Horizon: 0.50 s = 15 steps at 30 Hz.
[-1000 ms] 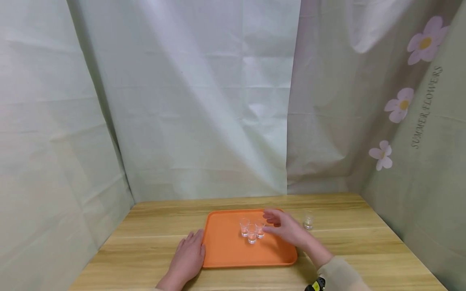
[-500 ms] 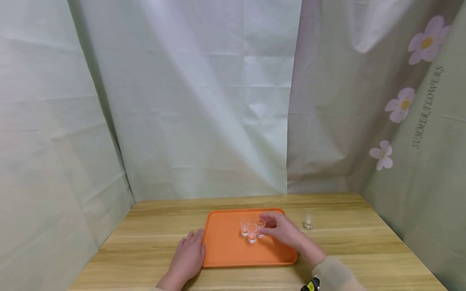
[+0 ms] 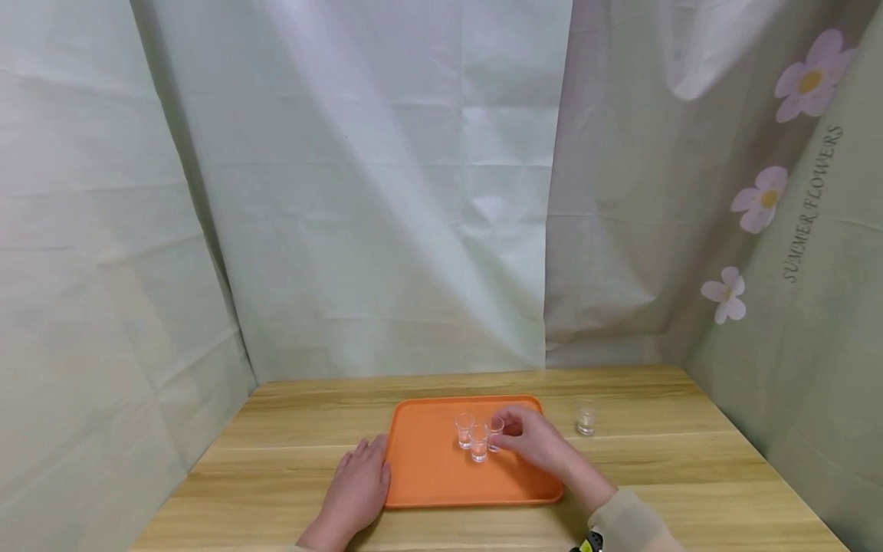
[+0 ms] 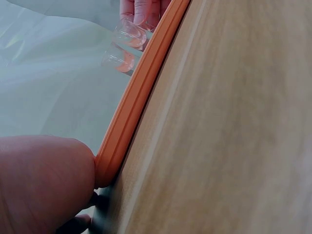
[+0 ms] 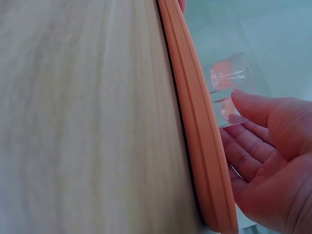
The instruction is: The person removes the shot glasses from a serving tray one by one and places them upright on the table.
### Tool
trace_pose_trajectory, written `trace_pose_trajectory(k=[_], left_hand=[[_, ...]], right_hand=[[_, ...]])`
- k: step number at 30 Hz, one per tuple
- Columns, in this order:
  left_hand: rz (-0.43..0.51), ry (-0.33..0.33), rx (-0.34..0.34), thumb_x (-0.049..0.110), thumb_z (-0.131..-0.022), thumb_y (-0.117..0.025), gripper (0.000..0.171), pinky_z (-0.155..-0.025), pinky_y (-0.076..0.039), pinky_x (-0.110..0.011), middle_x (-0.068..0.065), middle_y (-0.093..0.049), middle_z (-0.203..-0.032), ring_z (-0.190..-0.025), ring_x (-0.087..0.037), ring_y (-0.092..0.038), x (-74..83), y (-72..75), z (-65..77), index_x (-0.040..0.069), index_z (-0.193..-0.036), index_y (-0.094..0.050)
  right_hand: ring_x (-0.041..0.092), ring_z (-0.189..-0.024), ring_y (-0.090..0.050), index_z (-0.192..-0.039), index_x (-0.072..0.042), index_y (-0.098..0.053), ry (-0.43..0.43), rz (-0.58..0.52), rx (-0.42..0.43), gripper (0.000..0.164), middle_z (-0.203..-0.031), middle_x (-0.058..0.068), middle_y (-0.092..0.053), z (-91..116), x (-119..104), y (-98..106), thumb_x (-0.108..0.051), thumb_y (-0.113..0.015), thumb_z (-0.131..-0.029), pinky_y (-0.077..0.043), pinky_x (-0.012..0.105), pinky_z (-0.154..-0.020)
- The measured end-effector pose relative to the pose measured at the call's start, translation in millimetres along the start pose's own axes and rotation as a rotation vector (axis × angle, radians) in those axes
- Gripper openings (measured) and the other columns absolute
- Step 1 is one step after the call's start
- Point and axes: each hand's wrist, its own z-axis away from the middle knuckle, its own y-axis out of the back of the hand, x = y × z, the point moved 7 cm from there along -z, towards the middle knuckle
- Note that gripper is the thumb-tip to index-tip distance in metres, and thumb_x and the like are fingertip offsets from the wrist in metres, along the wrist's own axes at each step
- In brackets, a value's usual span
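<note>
Wooden desk (image 3: 290, 452), orange tray (image 3: 428, 475) on it. Left hand (image 3: 359, 487) lies flat, fingers straight, against the tray's left edge. Right hand (image 3: 531, 441) has fingers curled round the rightmost glass (image 3: 494, 433) of three clustered on the tray. A fourth glass (image 3: 585, 418) stands off the tray to the right, so looks like three placed, one left.

tray (image 3: 428, 475) front bare | glasses (image 3: 478, 438) block centre | table (image 3: 690, 475) right open
</note>
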Motion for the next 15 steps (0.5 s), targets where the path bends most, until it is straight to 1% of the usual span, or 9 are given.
trace_pose_trajectory(k=[3,9,15], left_hand=[[0.003,0.002,-0.001,0.012,-0.11,-0.061,0.049,-0.123,-0.034,-0.073,-0.026,-0.06,-0.156,-0.149,-0.054,-0.048,-0.5,-0.7,0.0,-0.009,-0.154,-0.056],[0.016,0.004,0.002,0.011,-0.109,-0.062,0.05,-0.123,-0.033,-0.072,-0.026,-0.059,-0.156,-0.149,-0.054,-0.048,0.4,-0.4,0.7,-0.009,-0.154,-0.056],[0.013,0.01,0.005,0.011,-0.109,-0.062,0.05,-0.123,-0.033,-0.073,-0.025,-0.059,-0.156,-0.149,-0.054,-0.048,0.1,0.5,0.5,-0.009,-0.154,-0.056]], right_hand=[[0.019,-0.102,-0.072,-0.116,-0.003,-0.074,-0.01,0.011,0.01,0.022,-0.108,0.003,-0.074,-0.1,1.1,-0.1,-0.013,-0.084,-0.099,-0.057,0.028,-0.086],[0.02,-0.102,-0.072,-0.117,0.0,-0.074,-0.006,0.011,0.023,0.025,-0.11,0.004,-0.074,0.8,2.0,-0.3,-0.012,-0.085,-0.098,-0.058,0.027,-0.085],[0.019,-0.1,-0.072,-0.117,-0.002,-0.075,-0.013,0.014,0.042,0.025,-0.108,0.004,-0.074,2.1,0.1,2.7,-0.014,-0.085,-0.098,-0.058,0.027,-0.084]])
